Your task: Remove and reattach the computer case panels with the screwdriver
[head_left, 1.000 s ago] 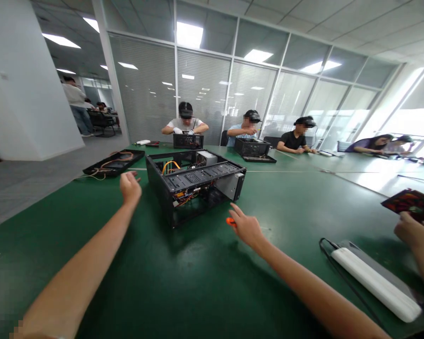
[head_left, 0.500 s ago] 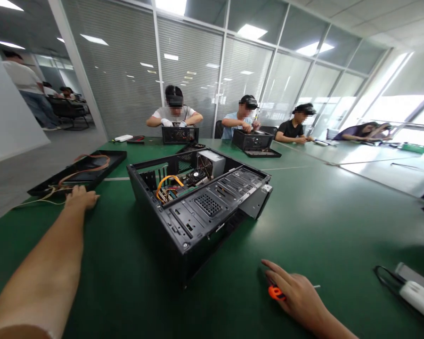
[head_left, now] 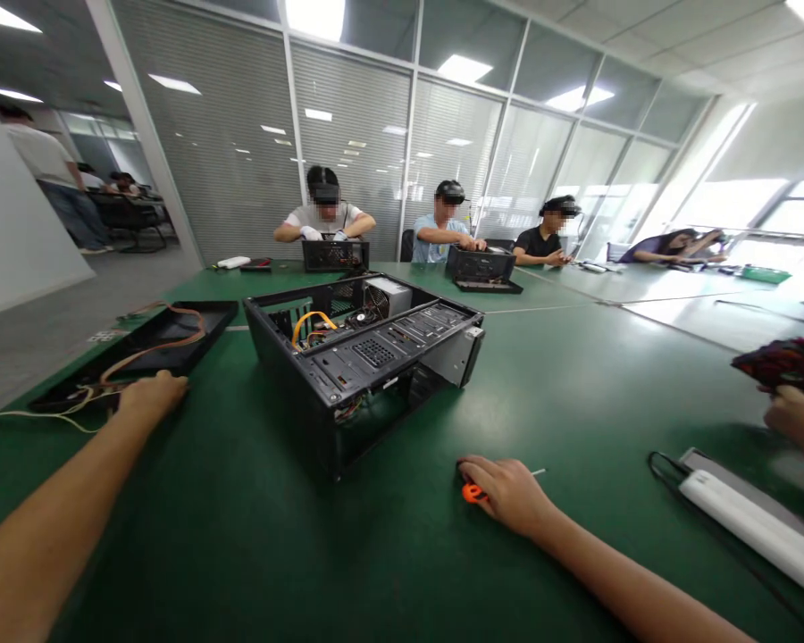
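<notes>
My left hand [head_left: 148,397], its fingers curled, grips the near edge of a black case panel [head_left: 201,344] on the left. Loose brown and pale cables [head_left: 124,359] lie in and over the panel. In the middle, an open black computer case [head_left: 368,357] lies on its side; a fan, a power supply [head_left: 389,293] and a yellow cable [head_left: 314,319] show inside. My right hand [head_left: 509,493] rests on the table in front of the case. It is closed around a screwdriver [head_left: 473,493] with an orange and black handle, whose thin shaft sticks out past the hand.
A white power strip [head_left: 743,509] with a black cord lies at the right. Beyond it, another person's hand [head_left: 800,415] holds a dark red and black item. Across the green table [head_left: 576,357], several people sit, two with computer cases [head_left: 482,265].
My left hand has pulled the panel and its cables nearer to me. My right hand keeps the screwdriver, its fingers now more curled. Another person's hand with a dark item has appeared at right.
</notes>
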A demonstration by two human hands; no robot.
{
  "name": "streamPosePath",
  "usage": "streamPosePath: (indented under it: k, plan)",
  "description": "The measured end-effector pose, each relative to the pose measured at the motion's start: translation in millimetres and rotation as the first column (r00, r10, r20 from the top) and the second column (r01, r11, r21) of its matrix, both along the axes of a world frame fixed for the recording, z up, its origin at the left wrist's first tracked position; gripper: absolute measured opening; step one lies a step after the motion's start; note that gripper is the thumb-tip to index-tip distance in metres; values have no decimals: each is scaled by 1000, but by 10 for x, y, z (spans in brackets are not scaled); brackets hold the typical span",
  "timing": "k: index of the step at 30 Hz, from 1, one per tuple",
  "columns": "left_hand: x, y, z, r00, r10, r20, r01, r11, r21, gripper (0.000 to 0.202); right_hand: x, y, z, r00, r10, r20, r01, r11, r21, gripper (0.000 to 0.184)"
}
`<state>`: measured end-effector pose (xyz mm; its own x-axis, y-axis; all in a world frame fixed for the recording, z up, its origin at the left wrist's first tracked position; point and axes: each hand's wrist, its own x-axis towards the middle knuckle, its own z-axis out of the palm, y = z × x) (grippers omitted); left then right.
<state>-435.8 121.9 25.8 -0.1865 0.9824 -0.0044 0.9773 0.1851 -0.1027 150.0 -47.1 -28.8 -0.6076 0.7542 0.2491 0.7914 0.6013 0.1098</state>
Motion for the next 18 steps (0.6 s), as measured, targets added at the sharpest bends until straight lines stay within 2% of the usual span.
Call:
streamPosePath:
  k: [3, 6, 12, 18]
  plan:
    - [407, -649, 11, 991, -22, -130, 13, 997, -71, 41, -11, -58, 93, 999, -11, 32, 12, 1000, -19, 25]
    - [898, -1347, 62, 980, -76, -185, 71, 997, -36, 40, -37, -191, 221, 997, -22, 70, 25, 998, -51, 27]
    - [2053, -2626, 206, 980, -142, -141, 150, 988, 44, 36, -108, -583, 434, 992, 1, 125, 12, 994, -109, 28]
    - [3285, -3660, 203, 977, -160, -138, 174, 980, 96, 39, -135, -943, 538, 1000, 28, 7, -27, 995, -101, 27]
